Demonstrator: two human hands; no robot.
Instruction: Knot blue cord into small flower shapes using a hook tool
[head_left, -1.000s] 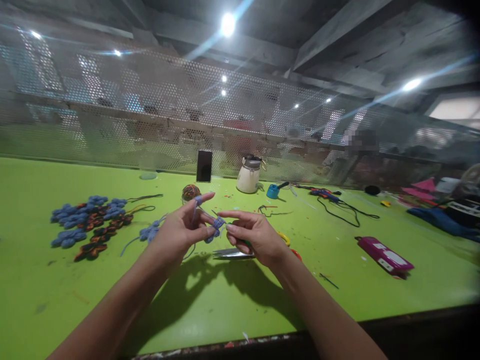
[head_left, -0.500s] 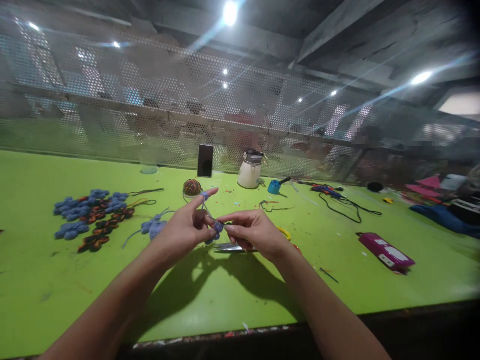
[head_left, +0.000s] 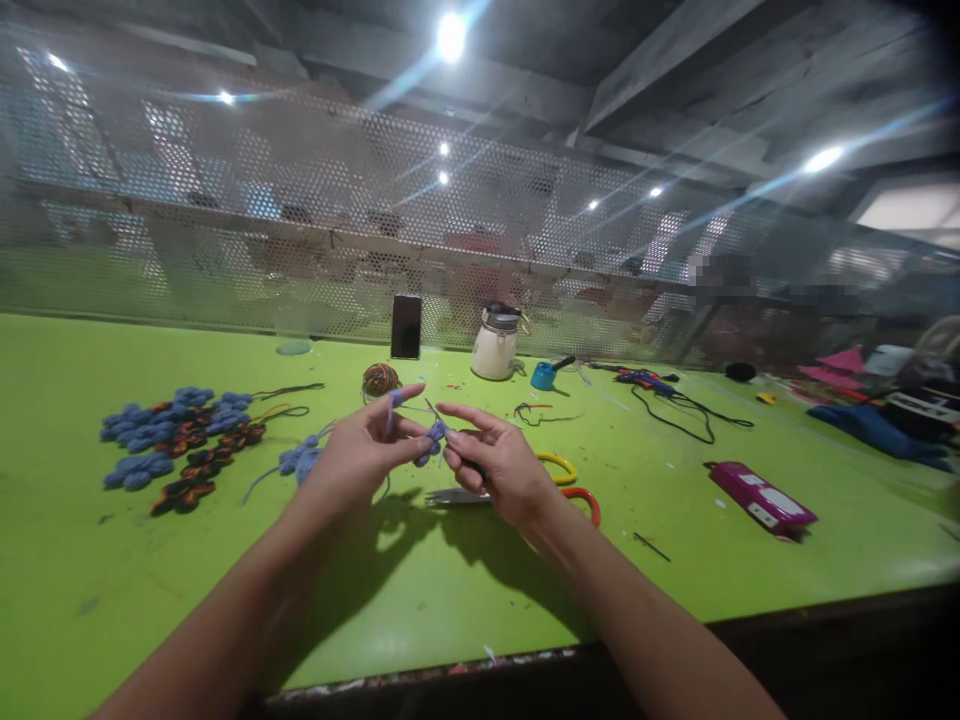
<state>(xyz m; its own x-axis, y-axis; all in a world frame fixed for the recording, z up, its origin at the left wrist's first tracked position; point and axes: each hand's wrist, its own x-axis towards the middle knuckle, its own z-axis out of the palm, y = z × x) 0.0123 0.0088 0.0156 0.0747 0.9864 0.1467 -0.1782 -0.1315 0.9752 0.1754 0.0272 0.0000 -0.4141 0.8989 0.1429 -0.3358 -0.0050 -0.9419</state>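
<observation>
My left hand (head_left: 379,435) pinches a small blue-purple crochet piece (head_left: 433,440) between thumb and fingers. Blue yarn (head_left: 394,400) loops round its raised index finger and stretches across to the piece. My right hand (head_left: 495,460) closes on a thin crochet hook (head_left: 432,408), whose tip pokes up at the piece; most of the handle is hidden in the palm. Below that hand lie scissors (head_left: 577,495) with orange and yellow handles, partly covered. Beside my left wrist rests more blue yarn work (head_left: 298,457) with loose tails.
Blue crochet flowers (head_left: 139,470) and dark orange-black ones (head_left: 195,485) lie at left. Behind my hands are a multicoloured yarn ball (head_left: 380,379), a phone (head_left: 406,327), a white jar (head_left: 493,350) and a blue pot (head_left: 543,376). A glue gun (head_left: 645,381) and magenta box (head_left: 761,497) sit right.
The hook now angles up past the crochet piece, and my right fingers have curled in more. The yarn from my left index finger runs flatter. The view has shifted slightly, showing more of the scissors.
</observation>
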